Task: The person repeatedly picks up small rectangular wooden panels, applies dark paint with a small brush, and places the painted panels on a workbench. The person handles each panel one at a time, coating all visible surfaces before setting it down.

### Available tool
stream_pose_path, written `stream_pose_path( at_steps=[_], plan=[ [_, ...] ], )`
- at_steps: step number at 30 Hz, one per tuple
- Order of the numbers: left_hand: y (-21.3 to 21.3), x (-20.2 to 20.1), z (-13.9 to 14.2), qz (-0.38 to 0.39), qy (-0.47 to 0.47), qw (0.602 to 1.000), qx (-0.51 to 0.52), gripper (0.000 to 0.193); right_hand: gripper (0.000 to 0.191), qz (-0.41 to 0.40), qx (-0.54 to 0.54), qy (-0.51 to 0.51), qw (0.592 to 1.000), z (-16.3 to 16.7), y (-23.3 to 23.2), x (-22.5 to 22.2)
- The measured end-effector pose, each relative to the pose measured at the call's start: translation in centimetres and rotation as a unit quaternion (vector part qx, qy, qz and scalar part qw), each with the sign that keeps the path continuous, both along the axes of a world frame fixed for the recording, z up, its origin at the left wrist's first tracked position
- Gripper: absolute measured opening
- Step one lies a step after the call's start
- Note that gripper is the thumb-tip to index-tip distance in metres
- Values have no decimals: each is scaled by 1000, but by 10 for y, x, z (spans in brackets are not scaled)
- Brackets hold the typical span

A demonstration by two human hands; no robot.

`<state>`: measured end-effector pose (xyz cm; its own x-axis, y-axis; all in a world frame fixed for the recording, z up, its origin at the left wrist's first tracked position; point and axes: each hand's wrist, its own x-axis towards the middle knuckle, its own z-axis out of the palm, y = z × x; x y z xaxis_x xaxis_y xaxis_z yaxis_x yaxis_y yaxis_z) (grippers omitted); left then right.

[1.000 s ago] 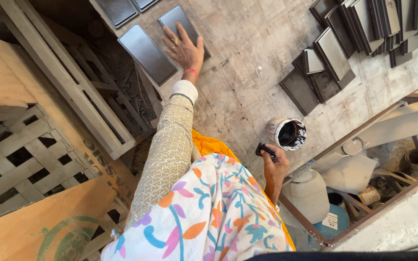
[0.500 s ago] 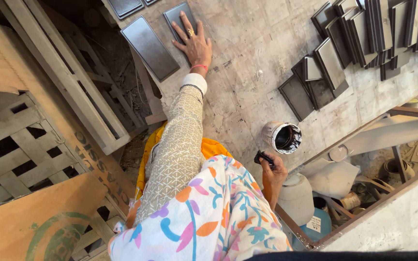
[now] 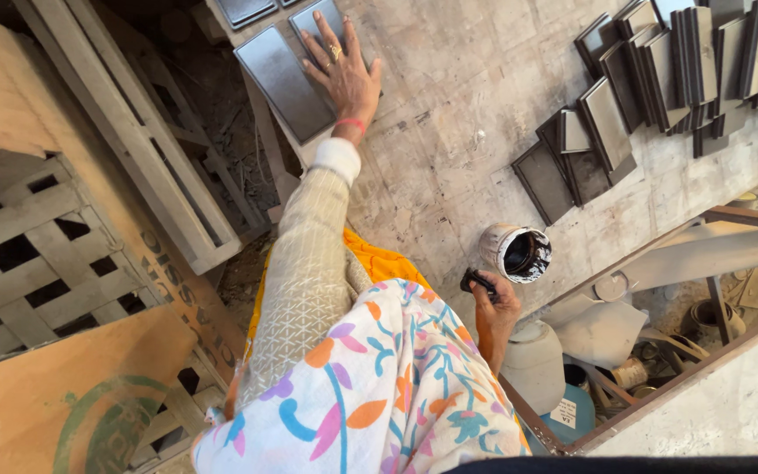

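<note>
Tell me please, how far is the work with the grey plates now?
Looks done: grey plates lie flat in a row at the table's far edge. In hand: the left hand presses flat on one of them, and the right hand holds a dark brush beside the paint can. Left, probably: the stacked plates leaning at the right.
</note>
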<state>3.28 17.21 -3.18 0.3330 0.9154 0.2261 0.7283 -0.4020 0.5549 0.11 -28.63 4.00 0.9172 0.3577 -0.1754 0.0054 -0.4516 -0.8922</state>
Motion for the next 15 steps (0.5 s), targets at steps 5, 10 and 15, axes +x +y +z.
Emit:
stream_pose_path(
  at_steps=[5,10,15],
  plan=[
    [1,-71,-16,144,40,988,-35,109,19,-5,10,-20,1000,-10,5,6],
    [-1,-95,-23,112,3,984,-137,117,17,19,34,-9,999,-9,18,3],
    [-1,-92,-17,97,-28,987,-127,115,19,39,2,-72,997,-1,21,-5]
  ],
)
